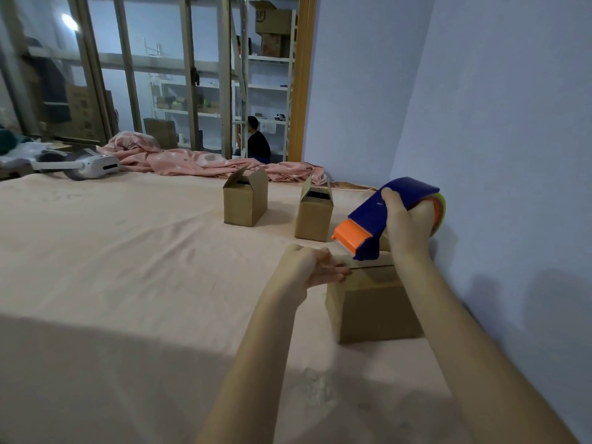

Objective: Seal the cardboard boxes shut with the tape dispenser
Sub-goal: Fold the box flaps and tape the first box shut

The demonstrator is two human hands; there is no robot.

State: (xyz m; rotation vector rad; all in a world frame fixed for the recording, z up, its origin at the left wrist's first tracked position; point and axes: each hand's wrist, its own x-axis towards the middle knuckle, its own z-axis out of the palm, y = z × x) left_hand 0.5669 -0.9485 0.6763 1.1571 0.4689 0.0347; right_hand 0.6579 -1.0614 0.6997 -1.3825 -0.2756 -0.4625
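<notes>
Here, right hand (408, 225) grips tape dispenser (378, 216); left hand (312, 267), fingers straight, presses nearest box (374, 302).

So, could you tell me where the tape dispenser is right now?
In the head view it is right of centre, gripped by the right hand: the tape dispenser hangs just above the nearest cardboard box.

Dim, cool indoor light here, a bluish cast on the wall (480, 107). A bright lamp glare (69, 22) reflects in the glass partition (128, 75). A broad soft shadow darkens the near bed (112, 251). Wide-angle bending at the edges; the background is soft and slightly smeared.
</notes>
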